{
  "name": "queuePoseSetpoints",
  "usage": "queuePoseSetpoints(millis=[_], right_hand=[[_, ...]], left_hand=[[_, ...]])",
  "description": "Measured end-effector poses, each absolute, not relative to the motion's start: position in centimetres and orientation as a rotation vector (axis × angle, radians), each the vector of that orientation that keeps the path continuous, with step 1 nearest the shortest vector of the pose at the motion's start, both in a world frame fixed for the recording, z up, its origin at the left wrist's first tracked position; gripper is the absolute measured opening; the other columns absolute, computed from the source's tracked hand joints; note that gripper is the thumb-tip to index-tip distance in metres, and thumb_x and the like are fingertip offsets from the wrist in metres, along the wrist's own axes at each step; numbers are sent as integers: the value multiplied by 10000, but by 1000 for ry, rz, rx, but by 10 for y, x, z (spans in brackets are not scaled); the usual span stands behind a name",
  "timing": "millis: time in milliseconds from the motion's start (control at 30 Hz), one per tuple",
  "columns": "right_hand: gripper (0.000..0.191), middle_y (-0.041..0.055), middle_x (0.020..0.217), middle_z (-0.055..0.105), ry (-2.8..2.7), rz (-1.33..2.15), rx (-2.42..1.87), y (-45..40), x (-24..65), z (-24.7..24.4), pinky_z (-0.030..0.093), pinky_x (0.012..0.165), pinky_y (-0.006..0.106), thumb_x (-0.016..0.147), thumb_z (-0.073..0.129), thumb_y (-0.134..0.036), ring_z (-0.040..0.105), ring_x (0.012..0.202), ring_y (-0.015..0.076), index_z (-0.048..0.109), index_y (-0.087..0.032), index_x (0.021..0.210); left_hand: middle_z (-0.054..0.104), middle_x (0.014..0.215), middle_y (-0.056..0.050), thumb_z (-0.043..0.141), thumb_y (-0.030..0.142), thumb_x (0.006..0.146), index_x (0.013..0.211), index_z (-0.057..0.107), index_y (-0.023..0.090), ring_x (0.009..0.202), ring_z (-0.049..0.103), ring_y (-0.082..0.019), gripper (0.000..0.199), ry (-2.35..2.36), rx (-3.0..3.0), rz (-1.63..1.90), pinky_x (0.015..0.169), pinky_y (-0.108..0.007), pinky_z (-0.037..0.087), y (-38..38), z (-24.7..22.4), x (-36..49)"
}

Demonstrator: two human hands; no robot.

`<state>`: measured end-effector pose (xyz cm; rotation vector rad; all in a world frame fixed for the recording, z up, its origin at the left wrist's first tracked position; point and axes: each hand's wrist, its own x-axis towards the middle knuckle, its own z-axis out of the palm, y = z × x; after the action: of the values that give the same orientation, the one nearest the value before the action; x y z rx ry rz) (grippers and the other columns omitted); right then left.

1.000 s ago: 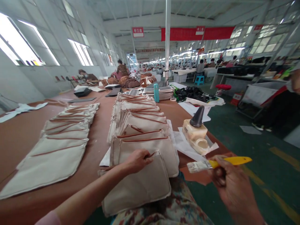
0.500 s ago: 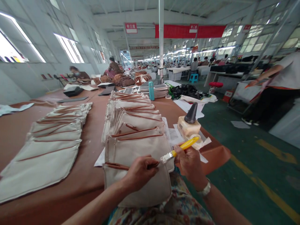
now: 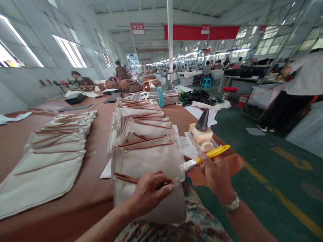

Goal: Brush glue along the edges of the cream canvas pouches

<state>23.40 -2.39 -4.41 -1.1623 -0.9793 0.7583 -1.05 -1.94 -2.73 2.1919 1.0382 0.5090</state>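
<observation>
My left hand (image 3: 152, 190) is closed on the upper edge of the nearest beige fabric piece (image 3: 174, 210), which has a brown strip along its top and hangs over the table's front edge. In my right hand (image 3: 217, 173) is a yellow-handled brush (image 3: 213, 152), its whitish bristles pointing left near the fabric's right corner. Behind my left hand lies an overlapping row of similar beige pieces (image 3: 148, 159). A stained, light-coloured container (image 3: 200, 134) with a dark cone on top stands beyond my right hand.
Another row of beige pieces (image 3: 58, 161) lies on the brown-covered table (image 3: 97, 168) at left. A teal bottle (image 3: 160, 96) stands farther back, near black straps (image 3: 196, 97). At right a person in a grey top (image 3: 304, 74) stands across the green floor.
My right hand has moved right and slightly down with the brush, away from my left hand. The fingers of my left hand have shifted on the fabric edge. The whole view has shifted slightly.
</observation>
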Motion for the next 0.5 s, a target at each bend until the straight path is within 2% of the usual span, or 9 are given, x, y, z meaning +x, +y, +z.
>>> queuePoseSetpoints(millis=[167,300,400,500], right_hand=[[361,-64,541,416,-781,926,-1045,-40,241,-34,246,386,175,833,797,-461,319,438,88,586,-168,819],[377,-63,522,419,-709,1010,-1025,-58,231,-27,271,383,158,808,831,-454,339,430,82,594,-161,808],[361,-54,539,446,-701,1061,-1042,-67,225,-29,284,393,159,823,822,-453,362,437,82,608,-163,843],[355,-55,524,437,-762,1088,-1085,-73,220,-37,263,392,166,861,781,-474,343,428,82,625,-157,891]], left_hand=[[616,715,-28,515,284,991,858,701,180,625,555,-124,251,886,2665,825,566,-248,378,-41,-31,-7],[540,600,5,507,209,985,765,620,174,523,452,-134,250,680,3093,919,492,-321,274,-58,-20,-4],[520,567,17,509,149,960,818,621,147,497,438,-130,181,517,3218,960,466,-343,243,-65,-10,-6],[569,596,18,577,109,908,886,627,129,490,465,-118,58,427,3233,1041,449,-343,244,-68,-7,-8]])
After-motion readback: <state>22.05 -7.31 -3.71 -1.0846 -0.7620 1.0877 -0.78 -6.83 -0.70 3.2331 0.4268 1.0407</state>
